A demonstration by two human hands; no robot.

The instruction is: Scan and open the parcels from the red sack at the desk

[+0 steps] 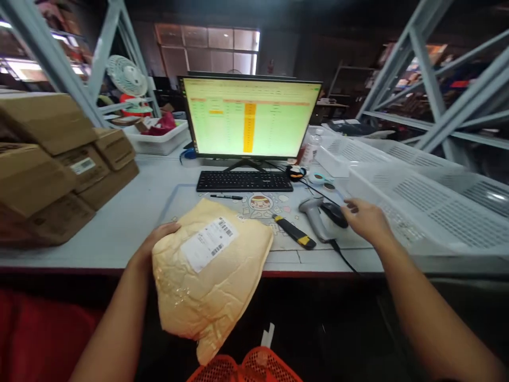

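My left hand (153, 244) grips the left edge of a yellow padded parcel (210, 276) with a white shipping label, holding it over the table's front edge. My right hand (366, 220) reaches out to the right, its fingers spread just beside the black head of a grey barcode scanner (316, 215) lying on the table; it touches or almost touches the scanner and holds nothing. A yellow-and-black box cutter (295, 232) lies between the parcel and the scanner.
A monitor (250, 118) with a spreadsheet and a black keyboard (244, 181) stand behind. Brown cardboard boxes (59, 164) are stacked at left, white plastic baskets (421, 201) at right. An orange mesh basket (246, 369) sits below the table edge. A pen (226, 197) lies near the keyboard.
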